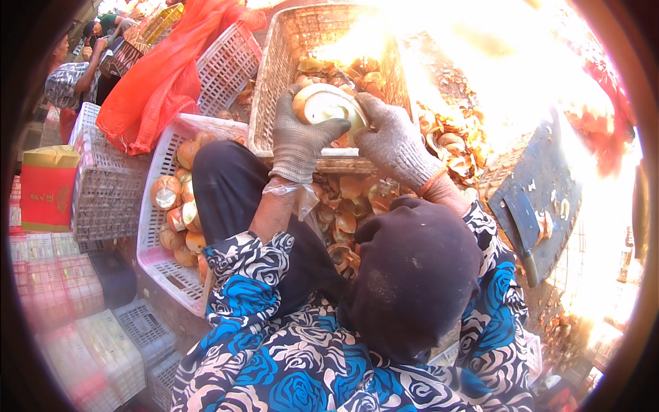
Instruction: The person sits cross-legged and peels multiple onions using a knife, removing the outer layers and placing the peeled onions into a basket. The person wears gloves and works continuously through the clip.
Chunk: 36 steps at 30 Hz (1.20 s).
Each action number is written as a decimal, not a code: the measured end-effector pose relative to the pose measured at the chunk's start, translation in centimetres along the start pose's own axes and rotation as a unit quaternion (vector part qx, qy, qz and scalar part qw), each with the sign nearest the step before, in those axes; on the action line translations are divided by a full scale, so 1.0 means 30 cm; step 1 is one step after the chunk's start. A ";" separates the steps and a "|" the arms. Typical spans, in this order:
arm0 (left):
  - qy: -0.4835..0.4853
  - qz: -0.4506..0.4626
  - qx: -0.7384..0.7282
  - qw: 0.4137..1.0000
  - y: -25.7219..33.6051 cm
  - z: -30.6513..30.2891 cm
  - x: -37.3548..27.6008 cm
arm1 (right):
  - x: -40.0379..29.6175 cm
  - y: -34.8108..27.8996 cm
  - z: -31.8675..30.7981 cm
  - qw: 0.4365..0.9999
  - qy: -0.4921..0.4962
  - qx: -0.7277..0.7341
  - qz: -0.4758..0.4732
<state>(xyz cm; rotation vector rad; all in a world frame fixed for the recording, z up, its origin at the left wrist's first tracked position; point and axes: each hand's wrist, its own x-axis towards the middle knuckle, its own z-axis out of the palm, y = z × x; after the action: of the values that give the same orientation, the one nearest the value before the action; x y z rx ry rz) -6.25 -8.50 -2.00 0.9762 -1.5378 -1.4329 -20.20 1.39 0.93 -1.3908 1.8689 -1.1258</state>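
My left hand [304, 134], in a grey knit glove, holds a partly peeled onion [324, 108] over a plastic crate [265, 92] with loose onion skins [368, 77] in it. At the onion's right side my right hand [388, 136], also gloved, pinches a curved peeled layer. Whether a small tool is in that hand cannot be told. A cleaver [521, 216] lies on a dark board [545, 180] to the right. Onions [166, 192], some with cut ends, fill part of a white crate [149, 247] beside the left knee.
More onion skins [345, 216] lie between the legs and on the ground [455, 144] to the right. A red mesh sack [159, 77] drapes over crates at upper left. Stacked crates [110, 180] stand at left. Other people [74, 77] are far off at upper left. Glare hides the upper right.
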 end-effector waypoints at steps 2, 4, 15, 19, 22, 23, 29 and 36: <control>-0.007 -0.046 -0.005 0.999 -0.012 0.000 0.019 | 0.001 0.012 0.005 1.000 0.002 0.002 0.010; -0.019 -0.088 -0.032 0.995 0.000 0.009 0.025 | -0.006 -0.012 0.006 0.999 0.030 -0.013 -0.014; -0.066 -0.074 -0.111 0.989 -0.186 -0.016 0.101 | 0.009 -0.028 0.016 0.995 0.041 -0.093 -0.010; -0.067 -0.079 -0.068 0.992 -0.070 0.018 0.018 | -0.001 0.007 0.005 0.988 0.088 -0.089 -0.095; -0.070 -0.058 0.011 0.996 -0.092 -0.046 0.030 | -0.005 -0.042 0.019 0.990 0.043 -0.125 -0.038; -0.096 -0.066 0.007 0.993 -0.108 -0.033 0.054 | -0.002 -0.031 0.004 0.992 0.036 -0.123 0.010; -0.119 -0.063 0.000 0.991 -0.176 -0.012 0.075 | -0.005 -0.049 -0.022 0.988 0.001 -0.153 0.034; -0.150 0.013 0.064 0.987 -0.469 -0.009 0.217 | -0.012 -0.078 -0.005 0.983 -0.002 -0.181 0.018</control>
<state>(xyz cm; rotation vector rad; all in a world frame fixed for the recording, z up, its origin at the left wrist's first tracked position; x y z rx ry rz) -8.27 -15.46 -15.72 0.8375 -1.8746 -1.5295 -19.06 1.51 3.01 -1.5396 2.1640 -0.7873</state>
